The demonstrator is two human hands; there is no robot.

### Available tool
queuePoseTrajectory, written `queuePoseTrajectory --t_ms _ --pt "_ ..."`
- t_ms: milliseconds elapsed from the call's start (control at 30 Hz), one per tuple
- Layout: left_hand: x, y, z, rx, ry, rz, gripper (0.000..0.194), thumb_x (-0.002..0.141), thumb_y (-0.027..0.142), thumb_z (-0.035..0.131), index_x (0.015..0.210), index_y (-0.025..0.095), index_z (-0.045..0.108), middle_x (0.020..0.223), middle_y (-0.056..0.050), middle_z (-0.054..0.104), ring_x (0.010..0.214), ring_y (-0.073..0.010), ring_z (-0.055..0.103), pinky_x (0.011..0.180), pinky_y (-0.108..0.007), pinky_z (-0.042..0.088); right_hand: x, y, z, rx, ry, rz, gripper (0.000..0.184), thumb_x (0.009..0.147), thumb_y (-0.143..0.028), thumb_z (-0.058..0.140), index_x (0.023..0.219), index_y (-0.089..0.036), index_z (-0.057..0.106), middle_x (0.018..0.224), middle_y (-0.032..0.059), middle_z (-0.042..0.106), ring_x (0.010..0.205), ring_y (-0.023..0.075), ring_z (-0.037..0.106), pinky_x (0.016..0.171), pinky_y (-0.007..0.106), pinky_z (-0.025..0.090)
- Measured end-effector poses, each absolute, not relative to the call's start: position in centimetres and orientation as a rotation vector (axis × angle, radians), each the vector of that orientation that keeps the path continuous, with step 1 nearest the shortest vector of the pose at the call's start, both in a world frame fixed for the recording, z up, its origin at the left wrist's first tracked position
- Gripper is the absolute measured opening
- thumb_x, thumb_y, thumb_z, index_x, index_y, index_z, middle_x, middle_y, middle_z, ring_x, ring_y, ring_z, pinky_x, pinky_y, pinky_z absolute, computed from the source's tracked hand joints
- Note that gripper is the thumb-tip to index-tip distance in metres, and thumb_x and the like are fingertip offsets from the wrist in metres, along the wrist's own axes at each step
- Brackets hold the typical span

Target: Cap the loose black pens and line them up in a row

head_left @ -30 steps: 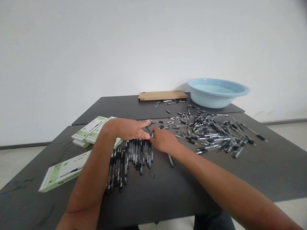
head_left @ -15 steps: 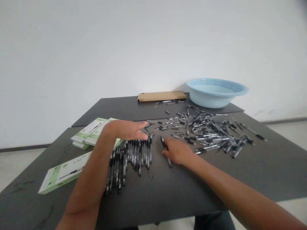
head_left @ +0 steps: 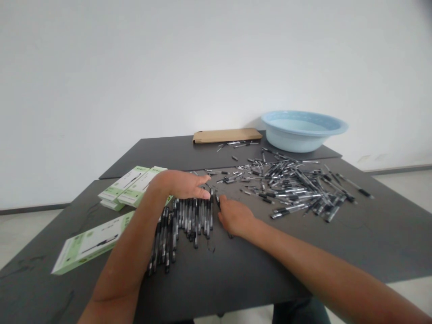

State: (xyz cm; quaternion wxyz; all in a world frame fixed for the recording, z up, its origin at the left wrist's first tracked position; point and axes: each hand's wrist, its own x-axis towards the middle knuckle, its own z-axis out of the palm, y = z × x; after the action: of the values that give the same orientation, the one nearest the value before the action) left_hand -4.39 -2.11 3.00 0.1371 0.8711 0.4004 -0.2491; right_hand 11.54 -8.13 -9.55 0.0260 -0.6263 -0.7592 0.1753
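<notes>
My right hand (head_left: 235, 217) is closed on a black-and-clear pen (head_left: 218, 200), low over the table, a little to the right of a row of pens (head_left: 192, 220). The pen's two ends show beyond the hand; its middle is covered. My left hand (head_left: 189, 184) reaches over the far ends of the row, fingers stretched out and thumb apart, with nothing visible in it. The row's pens lie side by side, roughly parallel, and partly hidden by my left hand and forearm.
A loose heap of pens and pen parts (head_left: 290, 184) spreads over the right of the dark table (head_left: 216, 283). Behind it stands a light blue basin (head_left: 303, 130). A flat cardboard box (head_left: 227, 135) lies by the wall. Green-and-white pen boxes (head_left: 92, 240) lie at left.
My right hand has moved left with the pen, bringing it close to the row's right end. My left hand has stayed nearly in place.
</notes>
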Motion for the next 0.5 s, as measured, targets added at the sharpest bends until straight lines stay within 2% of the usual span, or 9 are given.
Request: queuePoseTrajectory --t_ms 167,300,500 --pt "-5.3 -1.3 3.0 2.547 1.139 -0.670 0.079 0.089 0.056 0.032 0.148 0.006 0.020 0.151 -0.016 0.024 0.135 -0.0269 0.031 0.107 -0.033 0.026 10.6 -7.7 -9.7 -1.898 -2.340 0.549 0.026 0.084 -0.023 0.045 0.107 -0.016 0.052 0.098 0.0167 0.069 0.088 0.0288 0.068 0.067 0.036 0.049" --pt "-6.7 -0.7 3.2 2.559 1.170 -0.652 0.079 0.090 0.058 0.028 0.149 0.007 0.018 0.151 -0.014 0.023 0.136 -0.0254 0.030 0.108 -0.030 0.024 10.9 -7.4 -9.7 -1.898 -2.315 0.543 0.029 0.086 -0.031 0.045 0.110 -0.016 0.051 0.101 0.0166 0.069 0.092 0.0294 0.067 0.071 0.037 0.049" --pt "-8.0 -0.6 3.3 2.580 1.226 -0.587 0.082 0.089 0.064 0.024 0.150 0.010 0.014 0.152 -0.013 0.022 0.136 -0.0261 0.030 0.107 -0.031 0.025 11.5 -6.5 -8.9 -1.892 -2.258 0.376 0.035 0.089 -0.038 0.041 0.118 -0.019 0.049 0.103 0.0132 0.069 0.093 0.0290 0.066 0.074 0.038 0.048"
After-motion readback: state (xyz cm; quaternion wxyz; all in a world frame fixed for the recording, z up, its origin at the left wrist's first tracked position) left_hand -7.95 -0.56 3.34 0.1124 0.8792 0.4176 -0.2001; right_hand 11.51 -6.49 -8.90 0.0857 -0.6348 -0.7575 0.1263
